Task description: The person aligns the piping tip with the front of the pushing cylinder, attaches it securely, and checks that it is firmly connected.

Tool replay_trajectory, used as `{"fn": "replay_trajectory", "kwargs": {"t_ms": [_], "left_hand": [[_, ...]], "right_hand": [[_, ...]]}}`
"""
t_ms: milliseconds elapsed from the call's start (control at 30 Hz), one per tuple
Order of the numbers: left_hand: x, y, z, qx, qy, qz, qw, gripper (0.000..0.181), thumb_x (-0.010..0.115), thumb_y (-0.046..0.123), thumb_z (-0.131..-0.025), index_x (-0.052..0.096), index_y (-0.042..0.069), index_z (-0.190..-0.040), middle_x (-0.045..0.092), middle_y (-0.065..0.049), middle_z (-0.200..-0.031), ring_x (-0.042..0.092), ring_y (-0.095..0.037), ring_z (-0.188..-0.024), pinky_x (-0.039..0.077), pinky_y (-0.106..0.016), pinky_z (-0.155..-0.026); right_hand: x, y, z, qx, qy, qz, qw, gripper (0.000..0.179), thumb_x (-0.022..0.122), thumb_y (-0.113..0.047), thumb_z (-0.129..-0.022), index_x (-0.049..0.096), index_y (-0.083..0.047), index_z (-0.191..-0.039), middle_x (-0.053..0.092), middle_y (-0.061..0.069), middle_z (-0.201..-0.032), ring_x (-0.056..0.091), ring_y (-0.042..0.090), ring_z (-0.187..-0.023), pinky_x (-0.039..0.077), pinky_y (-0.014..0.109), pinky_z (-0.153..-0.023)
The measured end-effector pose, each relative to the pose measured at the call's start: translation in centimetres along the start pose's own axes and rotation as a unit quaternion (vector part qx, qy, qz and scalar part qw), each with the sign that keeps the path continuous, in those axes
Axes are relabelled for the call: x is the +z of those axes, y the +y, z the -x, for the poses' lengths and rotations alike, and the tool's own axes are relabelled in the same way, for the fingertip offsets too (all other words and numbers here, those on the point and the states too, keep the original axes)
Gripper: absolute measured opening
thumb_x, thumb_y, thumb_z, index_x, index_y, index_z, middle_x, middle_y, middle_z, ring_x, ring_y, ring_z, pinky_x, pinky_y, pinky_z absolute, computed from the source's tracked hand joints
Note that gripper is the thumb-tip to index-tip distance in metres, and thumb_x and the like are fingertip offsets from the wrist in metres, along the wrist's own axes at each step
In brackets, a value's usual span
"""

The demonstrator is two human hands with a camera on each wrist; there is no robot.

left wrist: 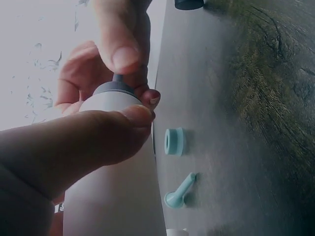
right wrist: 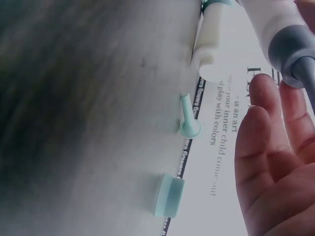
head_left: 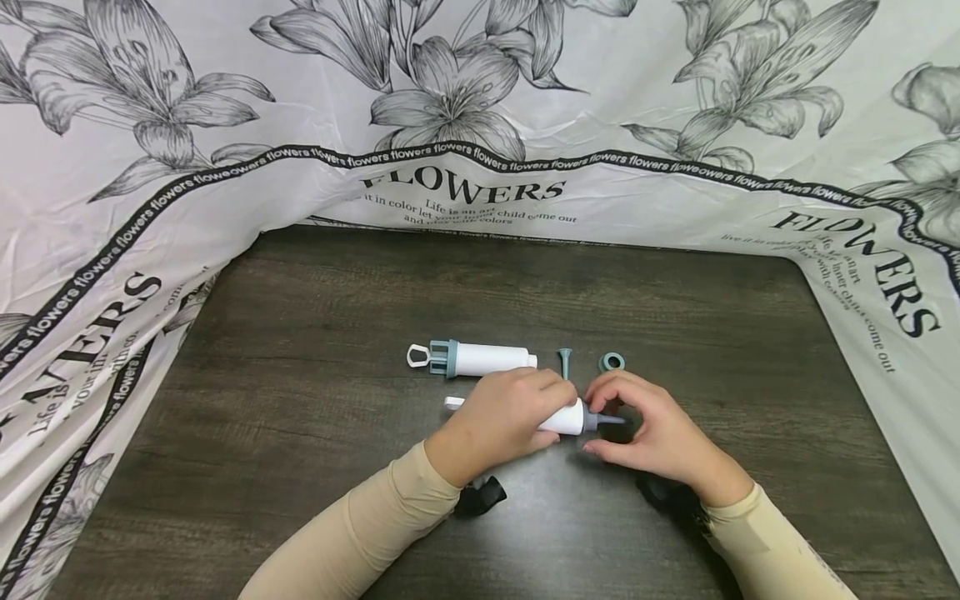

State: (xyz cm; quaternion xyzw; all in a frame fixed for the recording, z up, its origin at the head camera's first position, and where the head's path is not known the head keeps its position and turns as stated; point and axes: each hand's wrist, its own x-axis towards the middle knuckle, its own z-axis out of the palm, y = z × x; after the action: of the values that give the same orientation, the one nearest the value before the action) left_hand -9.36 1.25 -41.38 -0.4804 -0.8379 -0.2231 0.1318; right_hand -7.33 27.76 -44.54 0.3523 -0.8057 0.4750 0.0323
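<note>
My left hand [head_left: 506, 412] grips a white syringe-like tube [head_left: 564, 418], its thumb lying along the barrel in the left wrist view. A grey collar with a narrow tapered nozzle [head_left: 609, 419] forms the tube's right end, and a white piece [head_left: 453, 402] sticks out on the left of the hand. Around the nozzle curves my right hand [head_left: 660, 425], fingers on the far side and thumb on the near side. The right wrist view shows those fingers [right wrist: 261, 132] loosely bent close beside the grey collar [right wrist: 290, 46]. The palm hides part of the barrel.
Behind the hands lies a second white tube [head_left: 491, 360] with a teal collar and a white loop handle. To its right are a small teal funnel-shaped tip [head_left: 565, 362] and a teal ring [head_left: 612, 362]. Flower-printed cloth [head_left: 465, 192] borders the dark wooden table [head_left: 337, 292].
</note>
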Motion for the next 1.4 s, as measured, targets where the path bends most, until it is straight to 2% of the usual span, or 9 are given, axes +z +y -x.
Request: {"fn": "replay_trajectory", "kwargs": {"t_ms": [200, 533, 800, 1000, 1100, 1267, 1400], "left_hand": [[0.15, 0.06, -0.07, 0.007, 0.002, 0.0, 1.0, 0.044, 0.097, 0.017, -0.07, 0.069, 0.016, -0.105, 0.067, 0.006, -0.094, 0.065, -0.011, -0.083, 0.054, -0.027, -0.076], [0.16, 0.19, 0.01, 0.009, 0.002, 0.004, 0.9999, 0.043, 0.095, 0.014, -0.07, 0.068, 0.016, -0.103, 0.066, 0.006, -0.092, 0.065, -0.013, -0.081, 0.054, -0.029, -0.074], [0.09, 0.26, -0.12, 0.009, 0.002, -0.01, 0.9999, 0.046, 0.098, 0.02, -0.069, 0.067, 0.016, -0.103, 0.065, 0.005, -0.091, 0.065, -0.013, -0.082, 0.054, -0.028, -0.076], [0.11, 0.33, -0.18, 0.007, -0.004, -0.023, 0.9997, 0.046, 0.098, 0.022, -0.07, 0.066, 0.016, -0.102, 0.063, 0.005, -0.089, 0.063, -0.013, -0.079, 0.054, -0.028, -0.074], [0.16, 0.26, -0.17, 0.004, -0.011, -0.026, 0.9996, 0.045, 0.098, 0.022, -0.071, 0.066, 0.016, -0.102, 0.064, 0.005, -0.09, 0.064, -0.014, -0.081, 0.054, -0.029, -0.075], [0.21, 0.14, -0.15, 0.002, -0.007, -0.019, 0.9998, 0.044, 0.097, 0.019, -0.072, 0.068, 0.016, -0.104, 0.066, 0.004, -0.094, 0.064, -0.014, -0.081, 0.055, -0.029, -0.074], [0.15, 0.19, -0.13, 0.006, -0.004, -0.021, 0.9997, 0.044, 0.097, 0.018, -0.072, 0.067, 0.015, -0.104, 0.066, 0.004, -0.093, 0.064, -0.014, -0.081, 0.054, -0.028, -0.075]], "right_hand": [[-0.1, 0.16, 0.06, 0.011, -0.003, 0.005, 0.9999, 0.046, 0.094, 0.003, -0.076, 0.066, -0.019, -0.105, 0.07, -0.004, -0.109, 0.065, 0.013, -0.094, 0.054, 0.027, -0.08], [-0.26, 0.15, 0.3, 0.044, -0.014, 0.003, 0.9989, 0.043, 0.088, 0.003, -0.083, 0.066, -0.018, -0.113, 0.07, -0.008, -0.1, 0.066, 0.011, -0.085, 0.057, 0.029, -0.074], [-0.37, -0.01, 0.24, 0.076, -0.03, -0.038, 0.9959, 0.036, 0.075, 0.007, -0.094, 0.062, -0.016, -0.12, 0.074, -0.004, -0.096, 0.069, 0.012, -0.081, 0.056, 0.027, -0.06], [-0.37, 0.06, 0.19, 0.081, -0.038, -0.025, 0.9957, 0.035, 0.071, 0.007, -0.097, 0.064, -0.021, -0.118, 0.074, -0.006, -0.094, 0.069, 0.011, -0.08, 0.054, 0.028, -0.067], [-0.31, 0.07, 0.22, 0.087, -0.035, -0.014, 0.9955, 0.036, 0.077, 0.003, -0.095, 0.064, -0.021, -0.117, 0.072, -0.008, -0.096, 0.068, 0.011, -0.082, 0.055, 0.028, -0.067], [-0.21, 0.01, 0.17, 0.086, -0.01, 0.015, 0.9961, 0.047, 0.093, -0.003, -0.081, 0.066, -0.023, -0.114, 0.069, -0.012, -0.098, 0.067, 0.011, -0.084, 0.057, 0.028, -0.069], [-0.19, 0.11, 0.14, 0.074, -0.005, 0.018, 0.9971, 0.048, 0.095, -0.002, -0.078, 0.067, -0.024, -0.11, 0.069, -0.012, -0.094, 0.066, 0.01, -0.081, 0.055, 0.025, -0.065]]}}
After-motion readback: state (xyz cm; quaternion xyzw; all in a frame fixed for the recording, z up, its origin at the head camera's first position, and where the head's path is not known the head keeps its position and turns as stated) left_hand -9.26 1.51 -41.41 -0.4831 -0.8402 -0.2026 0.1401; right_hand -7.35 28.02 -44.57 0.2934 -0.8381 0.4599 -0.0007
